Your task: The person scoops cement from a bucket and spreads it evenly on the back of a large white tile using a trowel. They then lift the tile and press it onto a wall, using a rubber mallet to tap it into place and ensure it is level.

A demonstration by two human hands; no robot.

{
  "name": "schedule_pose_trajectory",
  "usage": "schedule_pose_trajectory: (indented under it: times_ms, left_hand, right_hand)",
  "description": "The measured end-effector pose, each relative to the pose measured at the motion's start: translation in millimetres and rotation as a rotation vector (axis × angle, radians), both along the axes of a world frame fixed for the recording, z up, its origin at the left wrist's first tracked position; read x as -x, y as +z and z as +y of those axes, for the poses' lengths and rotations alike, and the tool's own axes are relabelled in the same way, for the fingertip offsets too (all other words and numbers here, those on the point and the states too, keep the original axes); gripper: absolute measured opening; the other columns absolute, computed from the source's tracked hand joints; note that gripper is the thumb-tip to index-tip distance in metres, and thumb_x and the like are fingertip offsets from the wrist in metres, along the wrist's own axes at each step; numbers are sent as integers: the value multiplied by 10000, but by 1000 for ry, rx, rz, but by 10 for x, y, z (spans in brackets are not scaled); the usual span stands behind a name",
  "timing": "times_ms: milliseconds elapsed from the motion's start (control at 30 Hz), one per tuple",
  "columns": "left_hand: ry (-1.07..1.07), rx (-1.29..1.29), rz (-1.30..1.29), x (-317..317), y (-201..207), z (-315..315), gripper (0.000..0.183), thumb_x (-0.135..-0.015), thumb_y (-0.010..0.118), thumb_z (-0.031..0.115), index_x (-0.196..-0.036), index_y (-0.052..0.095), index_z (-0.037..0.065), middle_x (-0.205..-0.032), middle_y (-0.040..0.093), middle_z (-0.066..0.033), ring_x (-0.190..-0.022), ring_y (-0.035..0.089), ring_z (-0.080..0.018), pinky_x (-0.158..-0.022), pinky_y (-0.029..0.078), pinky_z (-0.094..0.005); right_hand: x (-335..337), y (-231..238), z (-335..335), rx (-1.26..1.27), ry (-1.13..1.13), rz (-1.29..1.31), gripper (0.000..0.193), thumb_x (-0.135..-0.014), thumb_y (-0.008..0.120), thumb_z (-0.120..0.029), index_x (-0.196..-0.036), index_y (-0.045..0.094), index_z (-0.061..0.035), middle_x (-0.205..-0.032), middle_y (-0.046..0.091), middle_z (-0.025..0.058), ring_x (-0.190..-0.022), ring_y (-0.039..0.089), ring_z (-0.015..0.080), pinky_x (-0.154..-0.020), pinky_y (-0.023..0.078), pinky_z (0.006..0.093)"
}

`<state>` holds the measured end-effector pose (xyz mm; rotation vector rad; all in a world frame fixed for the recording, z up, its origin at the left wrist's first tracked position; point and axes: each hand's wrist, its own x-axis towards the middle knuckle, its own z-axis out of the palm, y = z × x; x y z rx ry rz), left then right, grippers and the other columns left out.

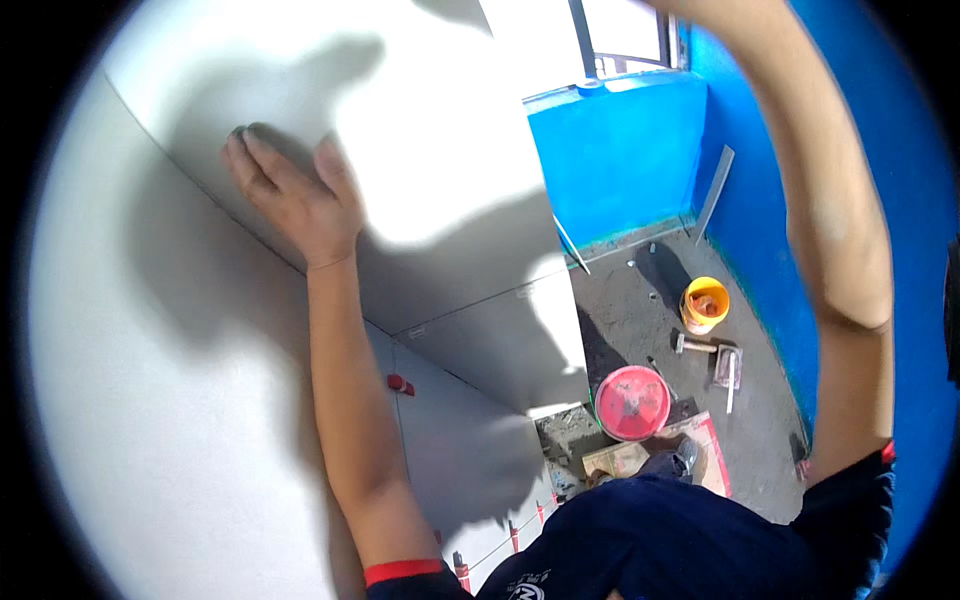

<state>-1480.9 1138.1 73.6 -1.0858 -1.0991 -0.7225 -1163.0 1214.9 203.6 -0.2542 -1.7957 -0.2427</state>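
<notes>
My left hand rests against a large pale wall tile, close to the thin joint with the neighbouring tile. Its fingers are stretched out and the thumb stands apart; nothing is seen in its grasp. My right arm is raised along the right side and runs past the top edge, so the right hand is out of sight. Shadows of my head and arms fall across the tiles. A small red clip sits at a tile joint below my left forearm.
On the grey floor stand a red round bucket and a yellow bucket. A hammer lies beside a flat trowel. My feet are by a cardboard piece. A blue wall rises below the window.
</notes>
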Motion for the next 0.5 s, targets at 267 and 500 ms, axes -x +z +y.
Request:
schedule_pose_trajectory:
  times_ms: [267, 500]
  left_hand:
    - [28, -20, -88, -65, -152, -87, 565, -1011, 497, 274, -1385, 335, -117, -1360, 326, -259, -1274, 412, -387, -1018, 435, -464]
    - [-614, 169, -154, -1543, -952, 170, 530, -963, 502, 154, -1387, 370, -135, -1401, 354, -267, -1289, 457, -369, -1042, 429, -461]
  right_hand:
    - [-1538, -3899, -115, 1267, 3, -232, 243, -907, 673, -227, -925, 629, 12, -699, 578, 177, -620, 525, 181, -598, 446, 374]
    - [-4159, -7588, -901, 2103, -728, -279, 318, -779, 680, -242, -916, 683, 46, -727, 671, 206, -655, 679, 314, -583, 523, 444]
